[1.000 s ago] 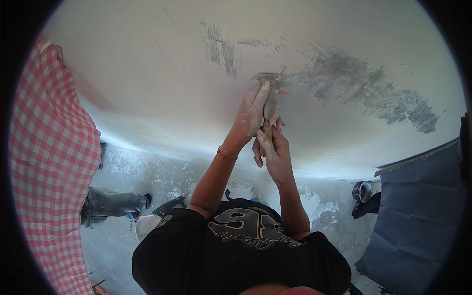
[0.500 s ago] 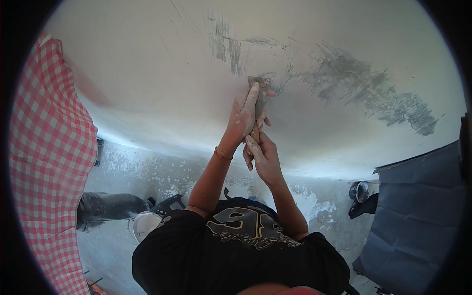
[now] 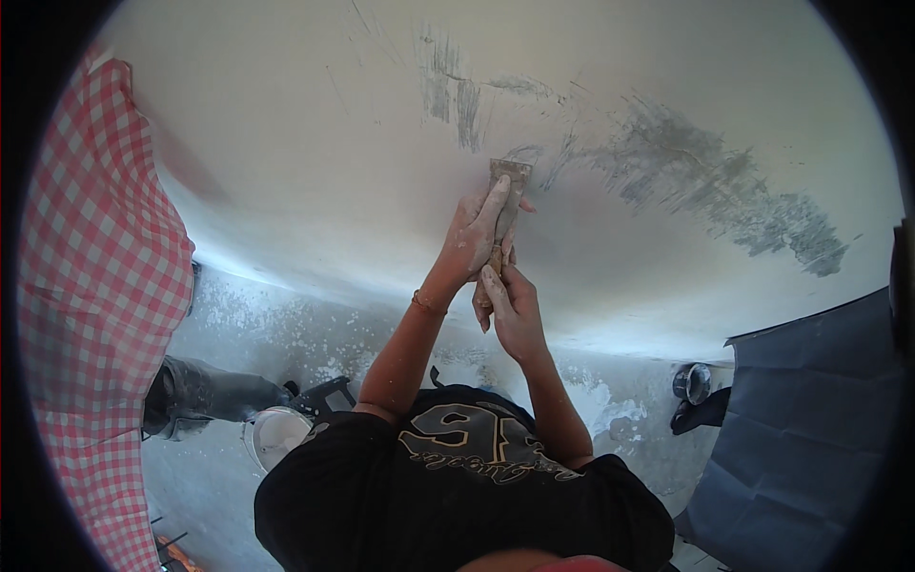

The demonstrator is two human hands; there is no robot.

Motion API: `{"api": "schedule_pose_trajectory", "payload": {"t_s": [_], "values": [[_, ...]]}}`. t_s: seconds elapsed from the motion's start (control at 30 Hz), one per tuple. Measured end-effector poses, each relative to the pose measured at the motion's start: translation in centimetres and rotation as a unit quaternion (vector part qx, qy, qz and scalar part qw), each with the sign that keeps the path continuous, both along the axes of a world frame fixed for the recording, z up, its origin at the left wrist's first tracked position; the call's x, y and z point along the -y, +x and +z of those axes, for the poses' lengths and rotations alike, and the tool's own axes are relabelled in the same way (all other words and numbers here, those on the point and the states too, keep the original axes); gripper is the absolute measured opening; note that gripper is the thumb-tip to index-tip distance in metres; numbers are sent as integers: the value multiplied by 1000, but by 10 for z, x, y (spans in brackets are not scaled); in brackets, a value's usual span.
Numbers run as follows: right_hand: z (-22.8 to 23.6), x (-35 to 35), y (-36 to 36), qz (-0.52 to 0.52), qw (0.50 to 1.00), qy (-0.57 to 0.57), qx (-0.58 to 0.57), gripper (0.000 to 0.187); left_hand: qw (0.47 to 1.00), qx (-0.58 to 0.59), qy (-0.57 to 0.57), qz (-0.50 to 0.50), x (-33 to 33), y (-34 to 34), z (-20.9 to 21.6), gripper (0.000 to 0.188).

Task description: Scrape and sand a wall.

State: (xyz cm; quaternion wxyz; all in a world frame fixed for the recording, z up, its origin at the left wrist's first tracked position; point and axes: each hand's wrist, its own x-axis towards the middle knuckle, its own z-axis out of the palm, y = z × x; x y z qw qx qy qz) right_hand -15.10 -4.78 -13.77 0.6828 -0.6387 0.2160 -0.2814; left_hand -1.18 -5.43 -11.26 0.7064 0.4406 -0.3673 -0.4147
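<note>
Both my hands grip one putty knife (image 3: 510,170), its flat metal blade pointing up against the pale wall (image 3: 315,153). My left hand (image 3: 474,234) closes round the upper part, thumb stretched along the blade. Lower down, my right hand (image 3: 515,310) wraps the brownish handle, most of which the fingers hide. White powder coats my fingers. Just above the blade are thin grey scrape marks. A grey scraped patch (image 3: 681,153) spreads to the right, and streaky grey marks (image 3: 448,95) lie up and to the left.
A pink checked cloth (image 3: 91,286) hangs at the left, a dark grey sheet (image 3: 801,419) at the right. Below the wall, the floor (image 3: 257,319) is spattered white. A white bucket (image 3: 276,434) stands left of me; a small pail (image 3: 693,383) sits near the sheet.
The view has shifted slightly, so the wall marks appear a little lower and to the right. My hands keep the same grip, with the blade tip still near the thin scrape marks.
</note>
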Motion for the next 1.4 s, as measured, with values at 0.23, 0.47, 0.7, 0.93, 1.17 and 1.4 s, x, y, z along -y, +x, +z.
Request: {"api": "schedule_pose_trajectory", "payload": {"t_s": [0.23,0.47,0.7,0.93,1.17,1.4], "values": [[8,34,-20,-206,839,-502,-35,22,998,43,45,-20,-14,17,13,52],[37,87,4,13,977,-195,-81,25,998,46,46,-19,-18,13,15,60],[55,96,45,110,983,-148,1,36,999,-38,9,28,-38,-6,3,62],[70,84,13,61,826,-523,-202,38,994,13,101,26,-91,-35,-20,46],[96,94,-25,28,472,-880,38,41,975,112,130,140,-92,-62,-7,34],[95,98,44,186,484,-821,238,38,907,289,-27,304,-58,-47,-44,18]]}}
